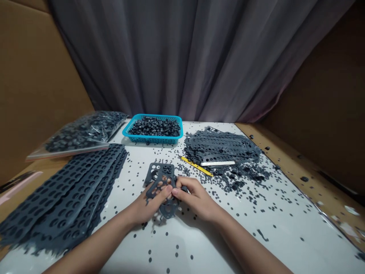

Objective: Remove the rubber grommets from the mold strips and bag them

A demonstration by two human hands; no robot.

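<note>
From your head view, your left hand (149,207) and right hand (194,198) both grip a holed rubber sheet (162,180) near the bench's (256,236) near middle, fingers closed on it. Stacked sheets (65,198) lie along the left edge, and a pile (219,146) sits toward the far right, touching a white tool (218,163) beside a yellow tool (196,166). A blue basket (152,116) of rubber plugs (155,127) and a plastic bag (85,131) sit by the far edge; rubber bits (242,182) litter the bench.

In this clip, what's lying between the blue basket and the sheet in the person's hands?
Small dark rubber bits scattered on the white tabletop lie between the blue plastic basket and the punched dark rubber sheet, as the head view shows.
</note>
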